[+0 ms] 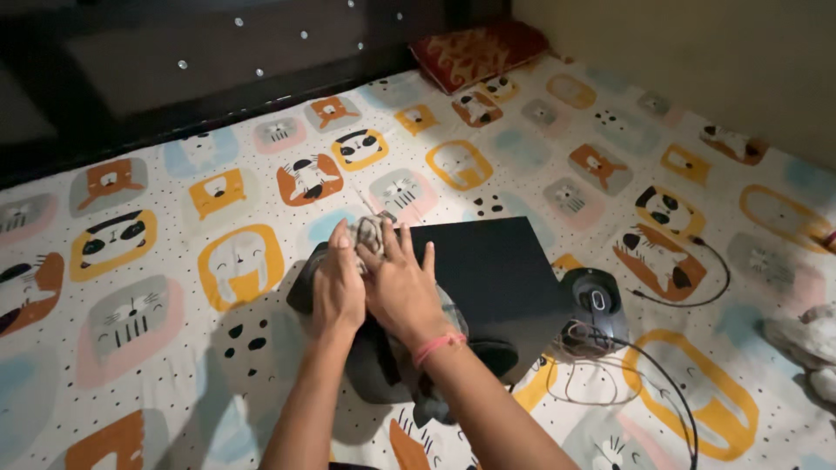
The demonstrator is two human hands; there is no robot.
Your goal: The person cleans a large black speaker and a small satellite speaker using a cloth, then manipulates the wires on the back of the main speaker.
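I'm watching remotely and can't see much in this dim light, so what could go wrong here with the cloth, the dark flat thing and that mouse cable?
1. The grey patterned cloth sits bunched under the left hand and right hand; it may slide off the matte black flat panel.
2. The black corded computer mouse lies beside the panel, its looped black cable close by; shifting the panel might snag it.

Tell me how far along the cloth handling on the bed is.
Early. Done: nothing clearly finished. In hand: left hand and right hand press a grey cloth beside the black pad. Left: the cloth's bunched lower part remains unsmoothed; mouse and cable untouched.
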